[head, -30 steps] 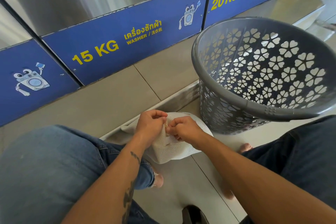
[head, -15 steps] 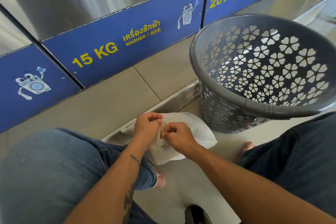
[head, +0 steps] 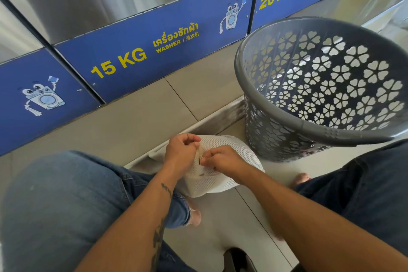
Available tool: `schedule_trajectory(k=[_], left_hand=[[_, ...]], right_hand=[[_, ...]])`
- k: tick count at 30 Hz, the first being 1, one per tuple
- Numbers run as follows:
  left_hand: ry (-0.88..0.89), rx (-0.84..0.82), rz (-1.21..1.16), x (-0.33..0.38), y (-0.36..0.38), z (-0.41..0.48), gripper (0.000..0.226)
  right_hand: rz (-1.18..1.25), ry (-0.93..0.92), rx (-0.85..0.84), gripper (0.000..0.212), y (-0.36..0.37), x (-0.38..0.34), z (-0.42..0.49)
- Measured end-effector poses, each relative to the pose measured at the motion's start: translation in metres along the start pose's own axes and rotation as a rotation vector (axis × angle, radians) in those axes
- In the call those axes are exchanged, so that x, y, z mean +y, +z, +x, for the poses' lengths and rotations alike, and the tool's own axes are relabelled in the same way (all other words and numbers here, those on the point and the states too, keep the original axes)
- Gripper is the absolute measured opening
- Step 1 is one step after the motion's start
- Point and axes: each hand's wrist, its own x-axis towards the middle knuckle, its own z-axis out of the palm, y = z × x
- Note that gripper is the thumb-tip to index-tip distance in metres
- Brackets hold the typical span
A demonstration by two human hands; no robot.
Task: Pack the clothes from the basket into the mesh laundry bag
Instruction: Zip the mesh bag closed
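A white mesh laundry bag [head: 238, 152] lies bulging on the tiled floor between my knees. My left hand [head: 182, 152] pinches the bag's top edge in a closed grip. My right hand [head: 223, 159] pinches the same seam just to the right, fingers closed on what looks like the zip. A grey plastic basket [head: 242, 86] with flower-shaped cut-outs stands upright right of the bag, touching or almost touching it. The part of its inside that I see holds no clothes; its bottom is hidden by the near rim.
Steel washers with blue panels [head: 132, 55] marked 15 KG and 20 KG stand on a raised tiled step [head: 132, 117] ahead. My jeans-clad knees flank the bag, left [head: 66, 205] and right [head: 364, 183]. A dark object [head: 236, 258] sits at the bottom edge.
My right hand has slid a little to the right along the bag's top seam, away from the left hand. The bag has bulged and shifted slightly; the basket stays put.
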Motion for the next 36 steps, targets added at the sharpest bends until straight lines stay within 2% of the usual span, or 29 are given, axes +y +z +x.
schedule_trajectory(k=[4, 7, 19, 36], left_hand=[[0.012, -0.024, 0.007, 0.003, 0.002, 0.0, 0.015], [0.013, -0.029, -0.011, 0.004, 0.004, 0.001, 0.014], [-0.057, 0.006, -0.115, -0.002, 0.001, 0.003, 0.014], [-0.05, 0.049, -0.096, -0.009, 0.004, 0.003, 0.018]], right_hand=[[-0.187, -0.105, 0.153, 0.01, -0.003, -0.003, 0.005], [-0.185, -0.193, 0.224, 0.018, 0.001, -0.006, 0.004], [-0.172, -0.259, 0.159, 0.028, 0.003, 0.005, 0.002], [-0.267, -0.343, 0.105, 0.038, 0.015, 0.017, -0.008]])
